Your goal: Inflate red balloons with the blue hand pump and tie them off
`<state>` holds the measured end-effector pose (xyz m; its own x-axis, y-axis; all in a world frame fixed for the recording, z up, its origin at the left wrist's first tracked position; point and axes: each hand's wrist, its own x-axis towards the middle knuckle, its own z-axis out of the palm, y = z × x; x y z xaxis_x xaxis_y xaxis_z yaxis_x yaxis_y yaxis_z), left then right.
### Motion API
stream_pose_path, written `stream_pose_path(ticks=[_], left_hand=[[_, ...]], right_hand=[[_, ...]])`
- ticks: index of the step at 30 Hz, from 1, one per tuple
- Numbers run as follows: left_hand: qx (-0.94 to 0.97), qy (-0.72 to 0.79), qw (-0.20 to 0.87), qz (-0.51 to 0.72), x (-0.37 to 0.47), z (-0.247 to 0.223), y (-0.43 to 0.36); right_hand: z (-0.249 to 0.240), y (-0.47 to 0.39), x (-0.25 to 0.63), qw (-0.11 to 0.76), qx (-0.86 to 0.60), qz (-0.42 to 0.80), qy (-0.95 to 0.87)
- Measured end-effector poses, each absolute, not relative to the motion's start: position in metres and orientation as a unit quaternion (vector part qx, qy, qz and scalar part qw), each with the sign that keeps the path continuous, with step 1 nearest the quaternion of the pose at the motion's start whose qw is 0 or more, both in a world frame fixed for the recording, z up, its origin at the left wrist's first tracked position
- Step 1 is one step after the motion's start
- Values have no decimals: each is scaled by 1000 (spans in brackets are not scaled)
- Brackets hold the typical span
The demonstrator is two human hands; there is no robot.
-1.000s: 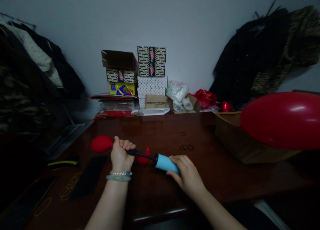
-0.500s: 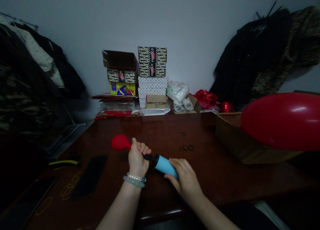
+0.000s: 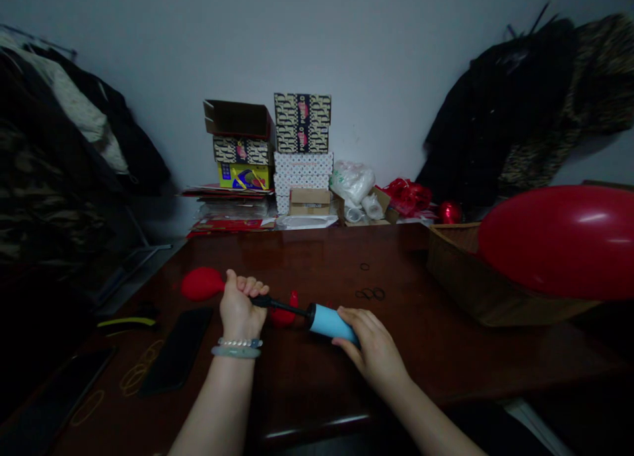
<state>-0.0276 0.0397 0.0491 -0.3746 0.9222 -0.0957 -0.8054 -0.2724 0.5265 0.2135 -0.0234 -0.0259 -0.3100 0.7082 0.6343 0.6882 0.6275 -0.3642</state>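
A balloon pump with a blue barrel (image 3: 331, 323) and a black rod (image 3: 287, 307) is held above the table between both hands. My left hand (image 3: 242, 304) is closed around the pump's black end and the neck of a small, partly filled red balloon (image 3: 202, 284), which points left. My right hand (image 3: 371, 342) wraps the lower part of the blue barrel. The rod shows between the hands. Beneath it, partly covered by the rod, lie limp red balloons (image 3: 283, 317) on the table.
A large inflated red balloon (image 3: 559, 241) rests on a brown box (image 3: 460, 278) at right. Black bands (image 3: 370, 293) lie mid-table. At left are a dark phone (image 3: 177, 350), tan rubber bands (image 3: 136, 377) and a yellow-green curved object (image 3: 127, 322). Stacked boxes (image 3: 303, 123) stand behind.
My left hand has moved left with the red balloon and the pump's black end, drawing out the rod. Limp red balloons are uncovered below. My right hand has barely shifted.
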Motion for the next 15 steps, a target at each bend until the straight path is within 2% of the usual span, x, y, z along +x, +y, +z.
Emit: stream_pose_path(ticks=[15], left_hand=[[126,229,592,762,6,35,34]], right_hand=[[-25,-31,198,422,-429,-16,-798]])
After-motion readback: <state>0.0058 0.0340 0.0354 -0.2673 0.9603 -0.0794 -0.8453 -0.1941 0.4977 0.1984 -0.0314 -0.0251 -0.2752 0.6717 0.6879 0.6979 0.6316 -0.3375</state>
